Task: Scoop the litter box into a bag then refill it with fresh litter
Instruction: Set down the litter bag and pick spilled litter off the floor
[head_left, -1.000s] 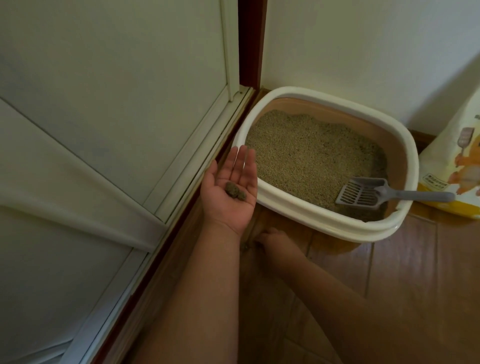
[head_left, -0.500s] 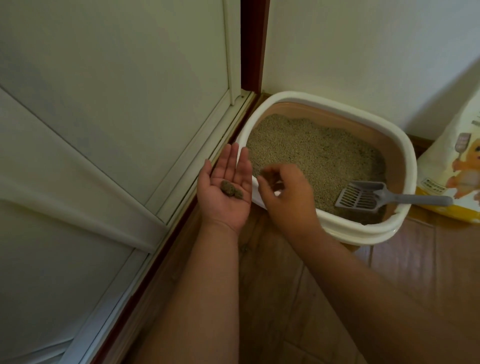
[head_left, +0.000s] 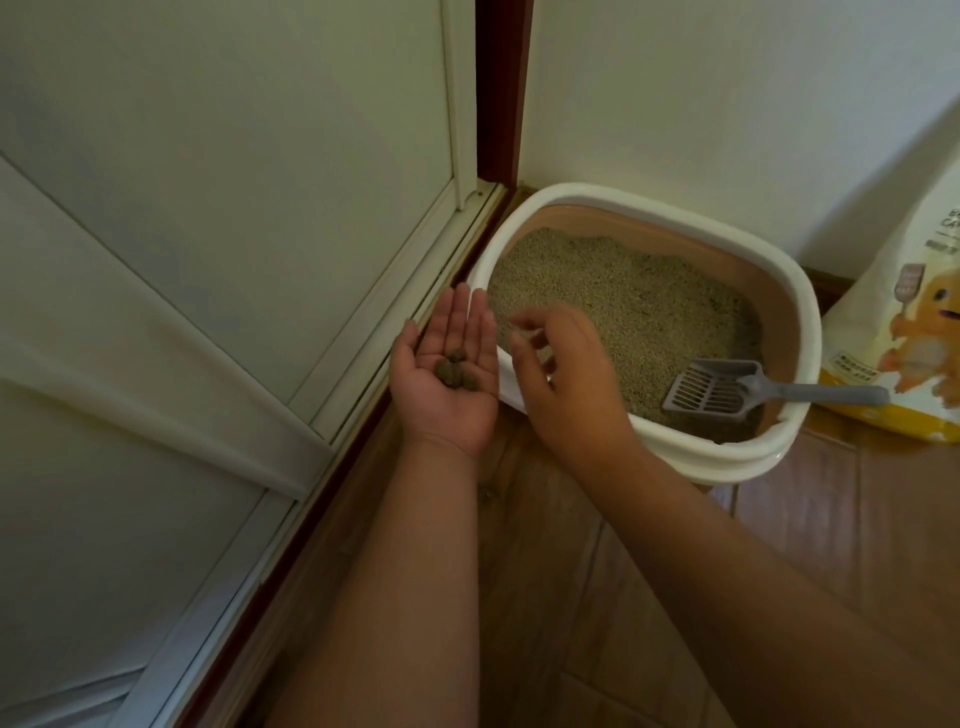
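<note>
The left hand (head_left: 447, 379) lies palm up with its fingers straight and close together, just beside the near-left rim of the litter box (head_left: 802, 306). On the palm sit 3 or so small dark brown clumps (head_left: 456, 370) — they rest loose there, with no finger curled over them.

The right hand (head_left: 569, 374) hovers back-up over the near-left corner of the box, just to the right of the left palm. Its fingers are bent and its thumb points toward the left hand. Whether the fingertips pinch anything cannot be told, since the back of the hand hides them in part.

The litter box is a white-rimmed tub with a tan inner wall, standing on the wooden floor (head_left: 597, 597) in the corner where a pale sliding door (head_left: 208, 208) meets the white wall (head_left: 701, 104). Beige granular litter (head_left: 623, 296) fills it.

A grey slotted scoop (head_left: 711, 392) lies in the near-right part of the box — its head down on the litter, its handle resting across the right rim and pointing out to the right.

To the right of the box, touching or nearly touching its rim, stands a white-and-yellow litter bag (head_left: 914, 332) with an orange cartoon figure printed on it.
</note>
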